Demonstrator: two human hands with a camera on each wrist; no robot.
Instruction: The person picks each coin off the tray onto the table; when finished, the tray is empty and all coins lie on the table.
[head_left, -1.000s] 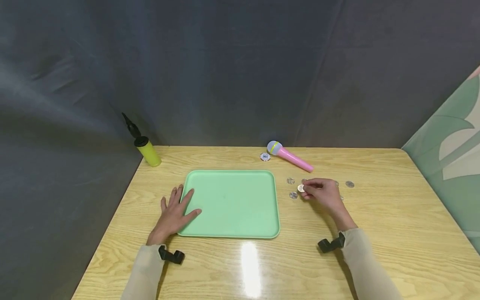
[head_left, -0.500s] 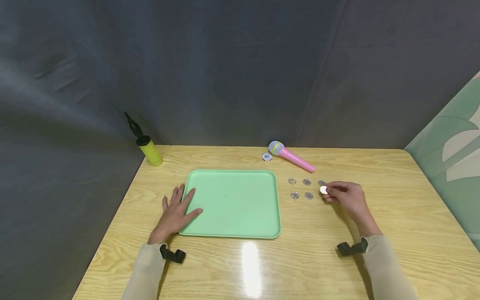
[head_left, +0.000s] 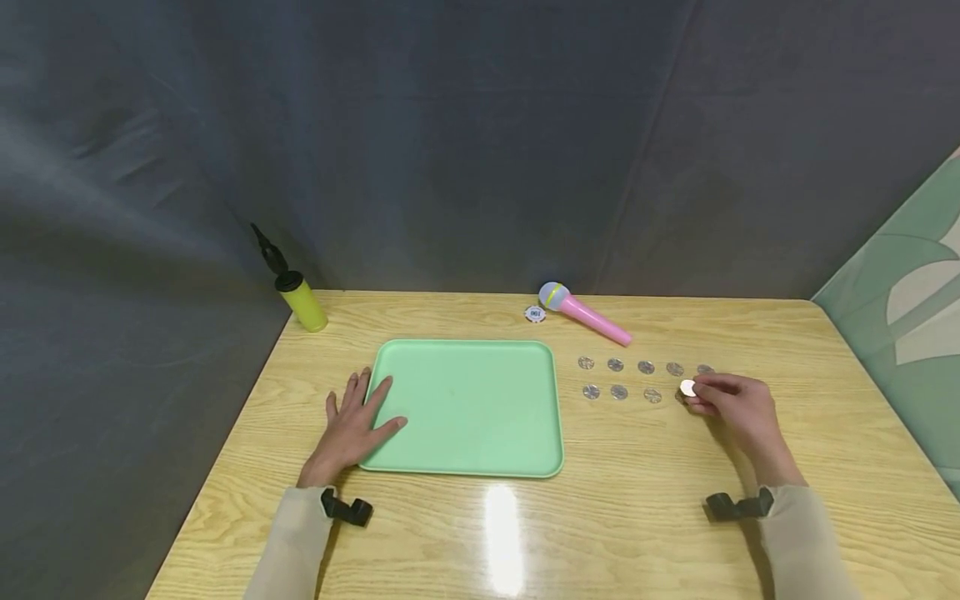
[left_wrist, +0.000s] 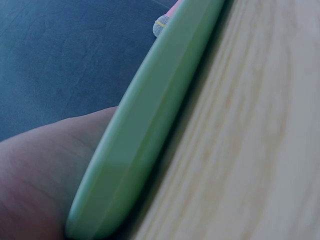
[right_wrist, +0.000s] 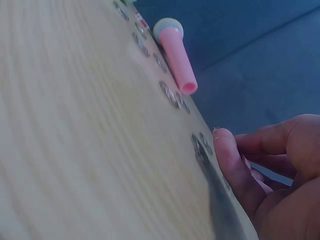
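Note:
Between thumb and fingers, my right hand (head_left: 738, 408) pinches a silver coin (head_left: 687, 388) just above the table at the right end of the coins. Two rows of coins lie flat there, among them a front-row coin (head_left: 652, 396) and a back-row coin (head_left: 646, 367). One coin under the held one is partly covered by the hand. My left hand (head_left: 350, 429) rests with spread fingers on the left edge of a mint-green tray (head_left: 465, 408). In the left wrist view the tray's side wall (left_wrist: 145, 125) hides most of that hand.
Behind the coins lies a pink toy microphone (head_left: 588, 317), with a poker chip (head_left: 535, 314) beside its head. A yellow-green hand pump (head_left: 303, 304) with a black nozzle stands at the back left corner. A dark curtain (head_left: 480, 150) hangs behind the wooden table (head_left: 600, 525).
My right hand has moved right along the coins with a coin in its fingers, uncovering more of both rows. The left hand stays on the tray's edge.

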